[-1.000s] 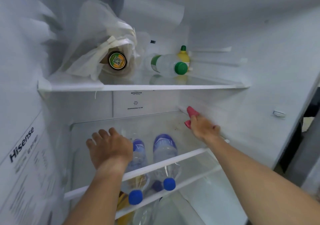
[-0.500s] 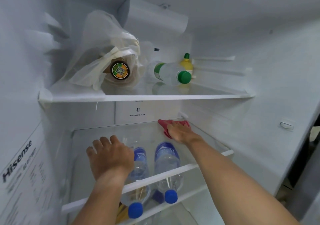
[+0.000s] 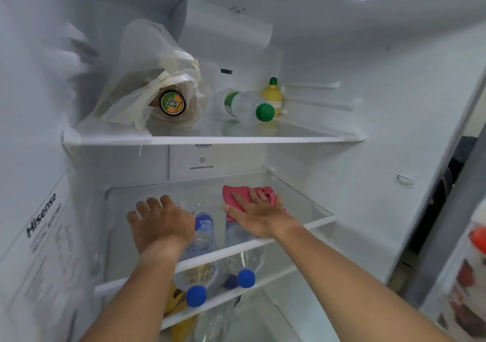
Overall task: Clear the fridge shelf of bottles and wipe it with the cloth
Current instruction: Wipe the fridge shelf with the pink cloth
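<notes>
My right hand (image 3: 256,216) presses flat on a pink cloth (image 3: 236,193), which lies on the middle glass shelf (image 3: 310,224) a little right of centre. My left hand (image 3: 160,226) rests palm down on the same shelf further left, with nothing in it. Two clear bottles with blue caps, one on the left (image 3: 196,295) and one on the right (image 3: 246,278), lie on their sides on the shelf below. I see them through the glass, and my hands partly cover them.
The upper shelf (image 3: 210,139) carries a plastic bag (image 3: 157,78) around a jar (image 3: 172,102). It also holds a lying green-capped bottle (image 3: 247,106) and a yellow lemon-shaped bottle (image 3: 273,94). A container (image 3: 470,263) in the door stands at the right edge.
My right hand has slid the pink cloth from the shelf's right back corner leftward toward the middle. My left hand has stayed in place.
</notes>
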